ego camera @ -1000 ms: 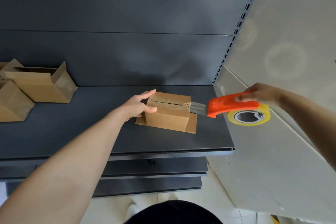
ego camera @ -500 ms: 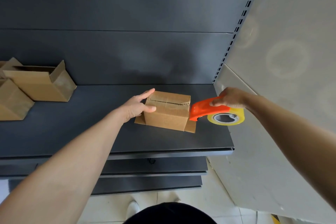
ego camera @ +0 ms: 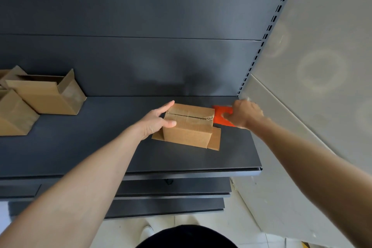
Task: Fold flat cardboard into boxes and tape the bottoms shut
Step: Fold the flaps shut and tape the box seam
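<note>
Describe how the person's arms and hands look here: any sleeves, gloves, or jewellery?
Both forearms are bare up to the frame edge, with no sleeves showing. The left hand and right hand wear no gloves, and no rings, watch or bracelets are visible. The right hand is slightly motion-blurred.

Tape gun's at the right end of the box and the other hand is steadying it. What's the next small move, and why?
Probably draw the orange tape dispenser leftward along the box top, over the centre seam. The seam looks open with a ragged right end, the right hand holds the dispenser against that end, and the left hand braces the opposite side. Whether tape is already stuck cannot be told.
</note>
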`<action>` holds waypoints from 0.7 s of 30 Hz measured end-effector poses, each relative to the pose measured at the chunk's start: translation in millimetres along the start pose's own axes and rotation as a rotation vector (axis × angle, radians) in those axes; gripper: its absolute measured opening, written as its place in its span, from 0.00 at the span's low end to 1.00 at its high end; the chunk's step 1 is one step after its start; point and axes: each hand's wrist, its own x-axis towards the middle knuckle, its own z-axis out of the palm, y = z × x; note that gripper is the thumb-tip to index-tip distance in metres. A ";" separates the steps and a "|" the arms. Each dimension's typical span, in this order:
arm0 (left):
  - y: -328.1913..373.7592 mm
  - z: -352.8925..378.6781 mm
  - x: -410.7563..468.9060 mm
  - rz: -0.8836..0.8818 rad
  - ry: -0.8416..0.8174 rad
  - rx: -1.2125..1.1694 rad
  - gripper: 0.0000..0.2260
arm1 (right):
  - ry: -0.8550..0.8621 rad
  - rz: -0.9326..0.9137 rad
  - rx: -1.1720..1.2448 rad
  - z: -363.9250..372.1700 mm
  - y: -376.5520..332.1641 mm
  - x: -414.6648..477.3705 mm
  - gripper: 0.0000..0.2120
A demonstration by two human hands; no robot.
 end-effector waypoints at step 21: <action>-10.0 2.0 6.1 -0.088 -0.004 0.044 0.37 | -0.388 0.384 0.976 14.5 -26.6 5.4 0.22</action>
